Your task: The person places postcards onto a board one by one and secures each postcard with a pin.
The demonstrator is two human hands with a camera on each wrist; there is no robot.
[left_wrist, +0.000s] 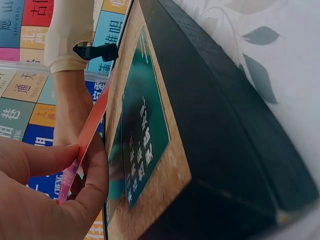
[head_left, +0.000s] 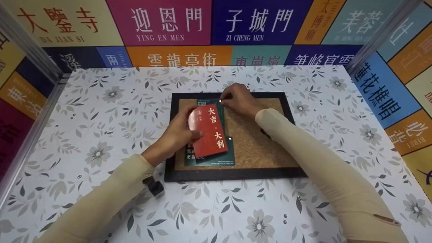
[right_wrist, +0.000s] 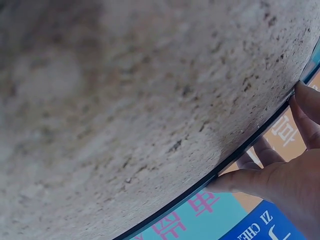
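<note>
My left hand (head_left: 175,131) holds a red card (head_left: 207,135) with white characters, thumb on its face. It is raised at a tilt over two green cards (head_left: 226,157) lying on a cork board (head_left: 260,148). In the left wrist view the red card (left_wrist: 95,120) appears edge-on between thumb and fingers. At the board's far side, my right hand (head_left: 239,99) pinches a small white push pin (head_left: 220,101) at the upper green card's top right corner. Another pin (head_left: 230,138) sits in the lower green card's corner. In the right wrist view the right hand (right_wrist: 290,175) hides the pin.
The board's black frame (head_left: 236,173) lies on a table (head_left: 101,125) with a floral cover. A tiny shiny thing (head_left: 298,198) is on the cover, nearer me. Colourful panels (head_left: 168,23) with characters stand behind and at both sides.
</note>
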